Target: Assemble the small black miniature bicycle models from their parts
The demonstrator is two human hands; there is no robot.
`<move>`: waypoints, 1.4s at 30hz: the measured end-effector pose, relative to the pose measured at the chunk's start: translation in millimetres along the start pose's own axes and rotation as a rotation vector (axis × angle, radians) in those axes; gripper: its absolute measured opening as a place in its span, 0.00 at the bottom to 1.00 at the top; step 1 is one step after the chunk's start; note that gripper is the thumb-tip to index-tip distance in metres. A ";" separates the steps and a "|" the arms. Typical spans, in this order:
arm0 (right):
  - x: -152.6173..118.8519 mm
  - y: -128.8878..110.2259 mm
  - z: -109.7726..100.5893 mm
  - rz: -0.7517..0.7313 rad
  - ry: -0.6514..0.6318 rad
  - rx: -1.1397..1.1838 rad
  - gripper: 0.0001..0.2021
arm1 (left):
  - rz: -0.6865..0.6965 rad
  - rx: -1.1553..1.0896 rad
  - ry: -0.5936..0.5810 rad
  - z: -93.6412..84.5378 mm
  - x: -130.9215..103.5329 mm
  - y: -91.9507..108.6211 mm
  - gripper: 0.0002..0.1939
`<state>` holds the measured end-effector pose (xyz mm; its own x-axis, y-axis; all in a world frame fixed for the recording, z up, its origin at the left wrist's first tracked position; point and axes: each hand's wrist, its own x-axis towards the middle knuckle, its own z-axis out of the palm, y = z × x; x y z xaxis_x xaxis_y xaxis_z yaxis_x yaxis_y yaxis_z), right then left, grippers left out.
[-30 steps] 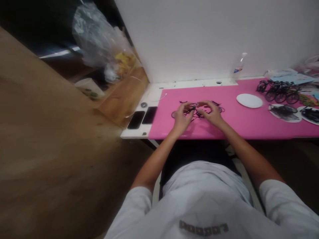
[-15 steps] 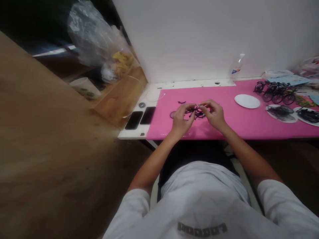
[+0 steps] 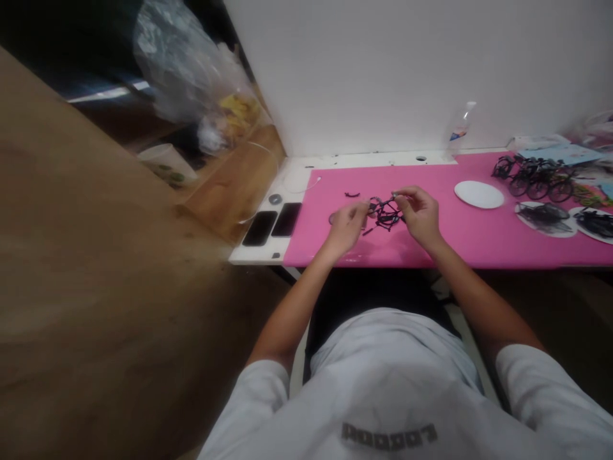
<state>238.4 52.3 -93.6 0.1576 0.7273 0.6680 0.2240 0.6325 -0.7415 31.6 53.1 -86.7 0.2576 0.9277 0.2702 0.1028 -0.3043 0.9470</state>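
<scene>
Over a pink mat (image 3: 479,241) on the white table (image 3: 368,161), by a wall (image 3: 373,76), our left hand (image 3: 345,227) and right hand (image 3: 422,218) pinch a black frame (image 3: 387,218).

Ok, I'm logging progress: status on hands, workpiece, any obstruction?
Left bare hand, right bare hand pinching spindly black bicycle-like frame. Frame above glossy pink mat. Small curved black strip beyond left hand; nothing visibly blocking.

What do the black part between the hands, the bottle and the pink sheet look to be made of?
Black part: probably plastic, going by its thin, moulded-looking bars; painted metal is possible.
Bottle: likely clear, smooth plastic, as it is see-through.
Pink sheet: perhaps vinyl; even colour, faint sheen near the front edge.
</scene>
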 end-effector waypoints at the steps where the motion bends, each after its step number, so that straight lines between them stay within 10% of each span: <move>1: 0.4 0.2 -0.4 -0.020 0.003 0.009 0.24 | -0.040 -0.088 -0.074 0.1 0.1 1.3 0.33; 7: 1.9 -4.0 -4.7 -0.086 0.001 0.055 0.19 | -0.194 -0.387 -0.308 1.4 -2.6 8.0 0.28; 42: -14.5 -9.5 8.1 0.289 -0.022 0.413 0.22 | -0.375 -0.644 -0.363 -4.7 -9.0 35.3 0.19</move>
<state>226.2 37.9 -96.7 0.1356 0.8911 0.4331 -0.2258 0.4534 -0.8622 28.4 35.1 -54.9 0.6213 0.7819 -0.0517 -0.2986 0.2972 0.9069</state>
